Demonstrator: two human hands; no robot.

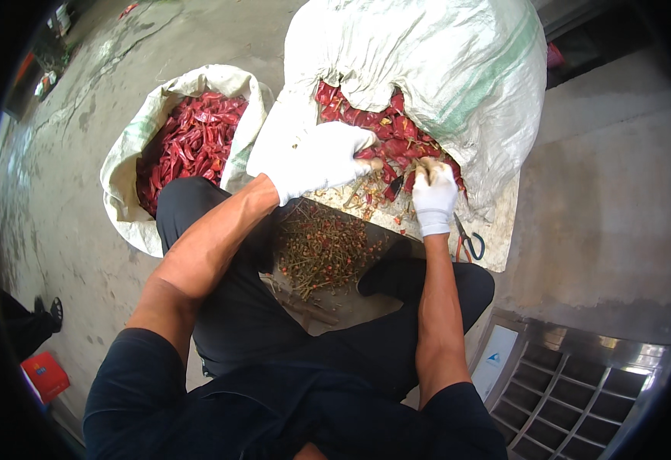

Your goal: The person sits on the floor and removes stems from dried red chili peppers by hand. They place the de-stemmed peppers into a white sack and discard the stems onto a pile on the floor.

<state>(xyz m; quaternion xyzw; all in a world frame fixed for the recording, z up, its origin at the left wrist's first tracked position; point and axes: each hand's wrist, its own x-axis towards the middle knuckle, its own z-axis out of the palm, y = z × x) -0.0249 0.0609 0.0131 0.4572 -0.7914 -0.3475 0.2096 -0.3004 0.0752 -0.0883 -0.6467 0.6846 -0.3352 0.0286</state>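
Note:
Dried red chillies spill from the mouth of a large white woven sack onto a pale board. My left hand, in a white glove, reaches over the board at the left of the pile. Its thumb and fingers stand apart around a bit of red chilli; whether they grip it is unclear. At the pile's right front, my gloved right hand has bent fingers among chillies and stalks, and its fingertips are partly hidden. Beside that wrist lie scissors with dark and orange handles. Stalk scraps litter the board's front edge.
Left of my knee stands an open woven sack filled with red chillies. A heap of stalks lies below the board between my legs. A metal grille is at lower right, a red box at lower left, near another person's foot.

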